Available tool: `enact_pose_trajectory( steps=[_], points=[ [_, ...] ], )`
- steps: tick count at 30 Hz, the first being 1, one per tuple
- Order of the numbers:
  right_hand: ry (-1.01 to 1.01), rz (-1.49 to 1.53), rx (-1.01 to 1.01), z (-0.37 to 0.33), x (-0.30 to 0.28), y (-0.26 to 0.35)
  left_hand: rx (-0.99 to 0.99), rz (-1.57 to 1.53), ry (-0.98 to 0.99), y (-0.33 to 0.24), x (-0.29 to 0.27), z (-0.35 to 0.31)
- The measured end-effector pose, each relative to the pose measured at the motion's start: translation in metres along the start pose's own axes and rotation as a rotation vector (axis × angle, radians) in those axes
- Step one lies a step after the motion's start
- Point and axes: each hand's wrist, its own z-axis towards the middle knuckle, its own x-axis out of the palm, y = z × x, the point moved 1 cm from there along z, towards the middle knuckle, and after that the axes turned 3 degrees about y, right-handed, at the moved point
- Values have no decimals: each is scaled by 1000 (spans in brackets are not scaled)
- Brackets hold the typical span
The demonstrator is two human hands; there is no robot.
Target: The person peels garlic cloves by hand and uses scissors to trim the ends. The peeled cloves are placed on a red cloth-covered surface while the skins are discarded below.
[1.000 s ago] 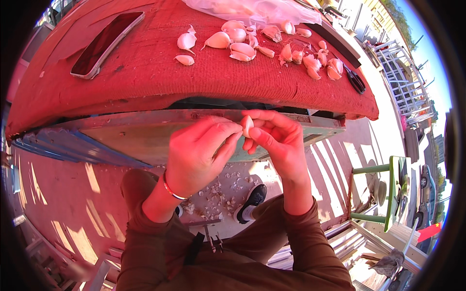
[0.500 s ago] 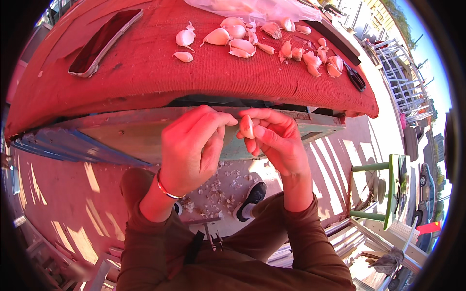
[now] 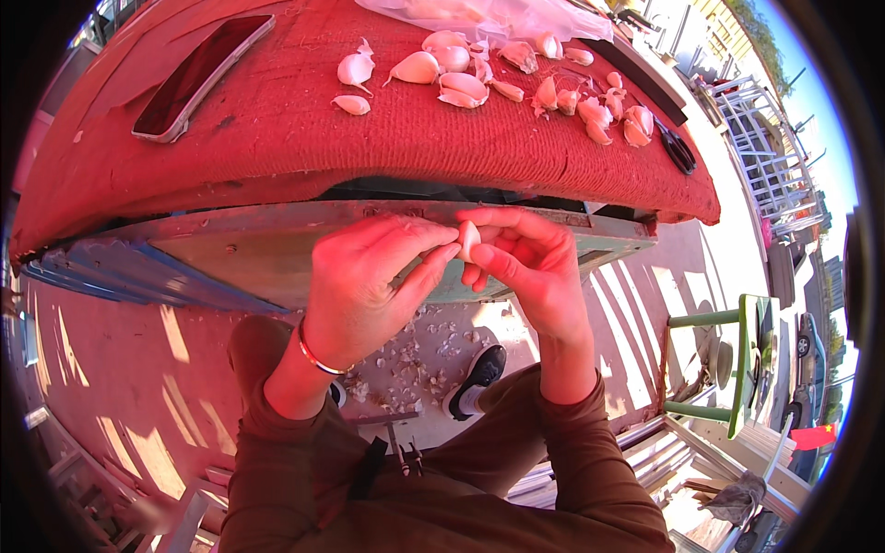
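Note:
A garlic clove (image 3: pixel 469 241) is held upright in front of the table's edge. My right hand (image 3: pixel 535 267) grips it between thumb and fingers. From the other side, the thumb and forefinger of my left hand (image 3: pixel 364 281) pinch together at the clove's left edge; any skin between those fingertips is too small to make out. Beyond my hands, a loose clove (image 3: pixel 351 105) lies on the red cloth (image 3: pixel 277 138). Several more garlic pieces (image 3: pixel 462 89) are scattered farther back, some still joined in clumps.
A phone (image 3: pixel 198 78) lies at the table's far left. Black-handled scissors (image 3: pixel 676 147) rest near the right edge, and a clear plastic bag (image 3: pixel 516 18) at the back. Papery skins (image 3: pixel 406 369) litter the floor by my shoes. A green stool (image 3: pixel 745 364) stands at right.
My left hand has come right and slightly down, its thumb and forefinger closing at the clove. The right hand keeps its hold with little movement.

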Motion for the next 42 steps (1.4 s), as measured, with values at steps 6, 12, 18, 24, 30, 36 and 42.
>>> enact_pose_trajectory(
  steps=[6, 12, 18, 24, 30, 36, 42],
  points=[
    [2, 32, 0, 0, 3, 0, -72, -34, 15, -4, 0, 2],
    [2, 3, 1, -1, 4, 2, -44, -47, 2, -1, 0, 1],
    [-47, -16, 13, -2, 7, 4, -17, -47, 18, 0, 0, 2],
    [-10, -9, 8, -1, 5, 2, -32, -45, 21, 2, 1, 1],
    [7, 13, -3, -1, 6, 3, -69, -60, -42, -1, 3, 2],
    [-88, 31, -62, 1, 6, 0, -189, -27, 31, -7, -4, 2],
    [-93, 6, -84, 1, 7, -1, -42, -10, -49, -3, 7, 3]
  ],
)
